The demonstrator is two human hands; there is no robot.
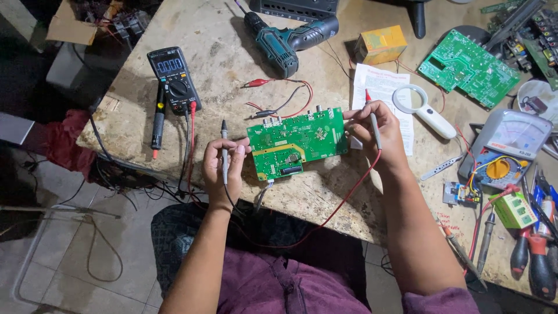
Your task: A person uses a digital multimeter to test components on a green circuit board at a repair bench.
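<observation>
Digital multimeter point(173, 78) is seen at the bench's left edge. Nearer the middle, a black probe point(224, 151) is pinched upright in the closed left hand point(222, 171), touching the green circuit board point(296, 142). A red probe point(374, 119) is gripped by the closed right hand point(378, 136) at the board's right end. A magnifying glass point(421, 107) lies beyond.

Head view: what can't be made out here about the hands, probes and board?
- Left hand: the black probe shows, but fingers hide whether its tip meets the green circuit board.
- Right hand: the red probe has its lower end behind the fingers.
- Board components: too small to identify.
- Digital multimeter: display too small to read.
- Tools at right: cut off by the frame edge.
</observation>
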